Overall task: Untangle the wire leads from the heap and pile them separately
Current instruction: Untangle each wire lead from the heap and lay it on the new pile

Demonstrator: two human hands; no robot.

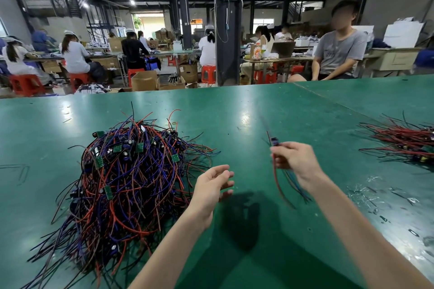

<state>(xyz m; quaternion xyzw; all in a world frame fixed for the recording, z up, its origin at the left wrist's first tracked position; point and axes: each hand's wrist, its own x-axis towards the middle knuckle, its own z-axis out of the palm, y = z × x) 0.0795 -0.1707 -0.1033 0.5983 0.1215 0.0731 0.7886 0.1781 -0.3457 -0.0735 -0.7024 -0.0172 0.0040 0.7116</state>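
Only containers: cardboard boxes on the floor beyond the table, flaps open; can't tell what's in them. The heap sits on the table's L side: red, blue & black wires knotted together, small green boards scattered thru it, loose ends fanning toward you. Your right hand pinches one wire lead mid-table, apart from the heap; its wires dangle below the fingers, blurred. Your left hand hovers just R of the heap, fingers loose, slightly spread, holding nothing. The sorted pile lies far R, wires roughly parallel.
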